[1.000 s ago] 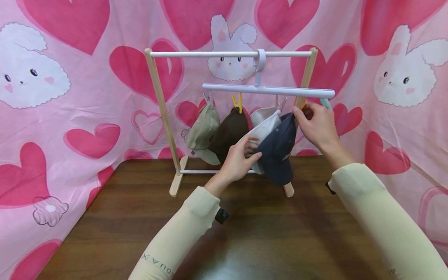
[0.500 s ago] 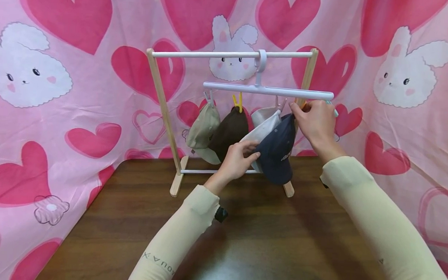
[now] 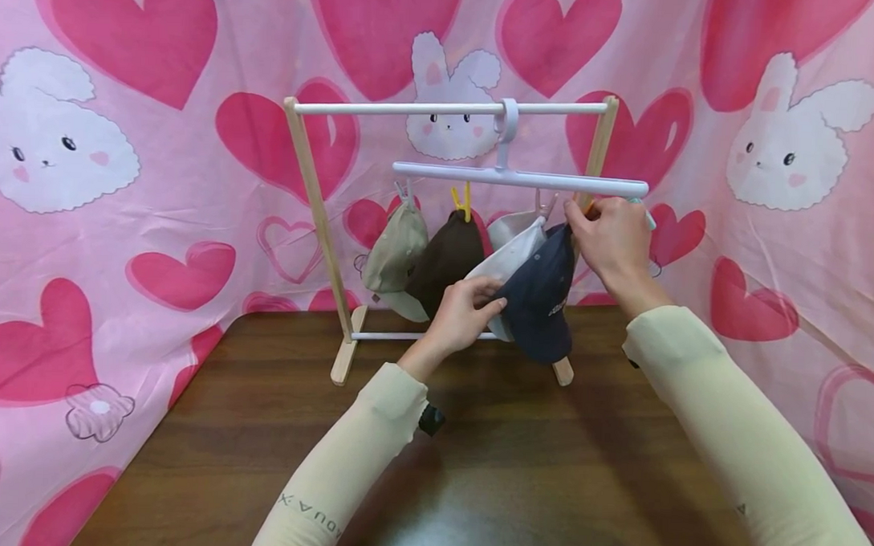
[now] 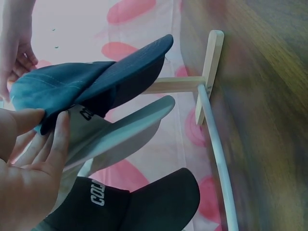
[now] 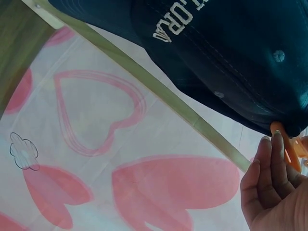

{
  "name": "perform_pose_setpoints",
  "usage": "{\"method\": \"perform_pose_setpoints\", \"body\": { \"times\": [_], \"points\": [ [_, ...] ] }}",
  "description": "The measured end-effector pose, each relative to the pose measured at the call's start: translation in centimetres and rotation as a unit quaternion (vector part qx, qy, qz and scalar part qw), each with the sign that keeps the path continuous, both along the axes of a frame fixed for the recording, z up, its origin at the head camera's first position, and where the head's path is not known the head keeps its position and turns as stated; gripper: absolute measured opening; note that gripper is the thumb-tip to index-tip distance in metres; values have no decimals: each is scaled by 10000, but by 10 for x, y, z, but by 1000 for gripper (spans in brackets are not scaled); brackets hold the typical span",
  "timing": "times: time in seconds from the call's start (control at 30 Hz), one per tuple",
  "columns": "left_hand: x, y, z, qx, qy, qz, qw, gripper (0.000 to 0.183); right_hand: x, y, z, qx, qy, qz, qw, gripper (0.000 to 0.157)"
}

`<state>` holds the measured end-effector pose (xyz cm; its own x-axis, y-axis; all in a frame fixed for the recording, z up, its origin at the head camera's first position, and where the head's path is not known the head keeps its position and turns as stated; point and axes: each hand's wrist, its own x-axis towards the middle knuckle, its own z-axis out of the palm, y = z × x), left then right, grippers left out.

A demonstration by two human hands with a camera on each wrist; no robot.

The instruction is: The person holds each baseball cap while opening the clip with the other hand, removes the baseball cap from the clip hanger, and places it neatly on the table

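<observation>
A navy baseball cap point(image 3: 541, 289) hangs at the right end of a white hanger point(image 3: 527, 178), brim down. My left hand point(image 3: 456, 314) pinches its lower back edge between thumb and fingers, as the left wrist view shows at the cap point(image 4: 62, 89). At the cap's top, my right hand point(image 3: 615, 241) grips an orange clip point(image 5: 288, 147), its fingers partly covering it. Just left of the navy cap hangs a white cap point(image 3: 506, 259) on a pink clip point(image 3: 545, 203). A dark brown cap point(image 3: 448, 257) and a beige cap point(image 3: 398, 247) hang farther left.
The hanger hooks over the top bar point(image 3: 392, 107) of a wooden rack point(image 3: 310, 180) on a brown table point(image 3: 517, 469). Yellow point(image 3: 461, 200) and grey point(image 3: 404, 193) clips hold the left caps. A pink cloth point(image 3: 257, 42) with hearts and rabbits surrounds the table.
My right hand has shifted slightly left and turned over the orange clip, now covering most of it. The hanger's right end sits slightly lower. My left hand stays at the navy cap's edge.
</observation>
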<state>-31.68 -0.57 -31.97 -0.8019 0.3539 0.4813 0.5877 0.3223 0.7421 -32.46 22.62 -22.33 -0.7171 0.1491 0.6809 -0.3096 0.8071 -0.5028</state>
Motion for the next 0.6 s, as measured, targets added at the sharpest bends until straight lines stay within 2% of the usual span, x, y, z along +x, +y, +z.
{"method": "perform_pose_setpoints", "body": {
  "times": [0.23,0.43,0.6],
  "points": [
    [-1,-4,0,313,-75,48,9995,26,-1,-3,1,87,98,82,9999,57],
    [-1,-10,1,450,-181,183,9987,26,-4,-2,2,219,145,249,9993,52],
    [-2,-12,1,565,-228,165,9980,26,-7,-1,1,286,205,319,9989,51]
  ]
}}
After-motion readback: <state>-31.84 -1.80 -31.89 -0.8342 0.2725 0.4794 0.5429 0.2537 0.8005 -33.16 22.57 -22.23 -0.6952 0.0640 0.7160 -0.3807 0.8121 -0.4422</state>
